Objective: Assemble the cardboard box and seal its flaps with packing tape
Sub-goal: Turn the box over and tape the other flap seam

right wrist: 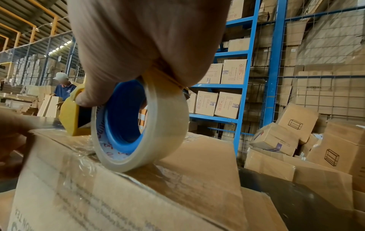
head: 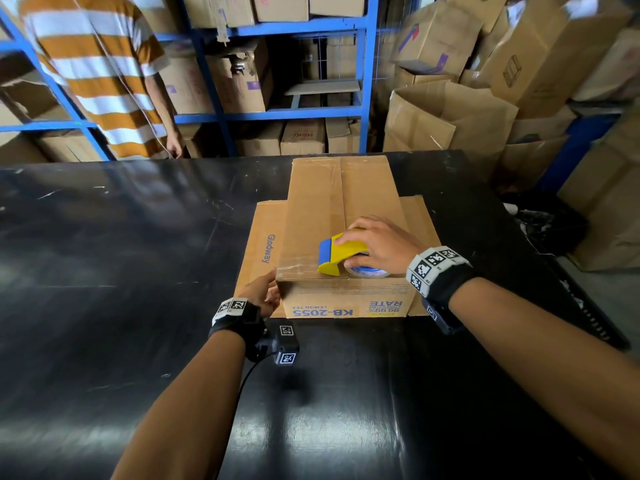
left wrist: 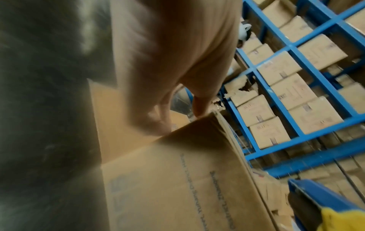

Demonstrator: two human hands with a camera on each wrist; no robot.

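A brown cardboard box [head: 332,216] stands on the black table [head: 121,254], its upper flaps folded shut and its lower flaps spread flat beneath it. Clear tape runs along the centre seam and across the near edge. My right hand [head: 377,247] grips a yellow and blue tape dispenser [head: 337,252] with a clear tape roll [right wrist: 138,125], pressed on the box top by the near edge. My left hand [head: 265,292] rests against the box's near left corner [left wrist: 207,118], thumb at the top edge.
A person in an orange and white striped shirt [head: 93,64] stands beyond the table's far left. Blue shelving [head: 277,114] full of cartons fills the back. Open and stacked cartons [head: 485,116] crowd the right side. Another person [right wrist: 63,87] works far off.
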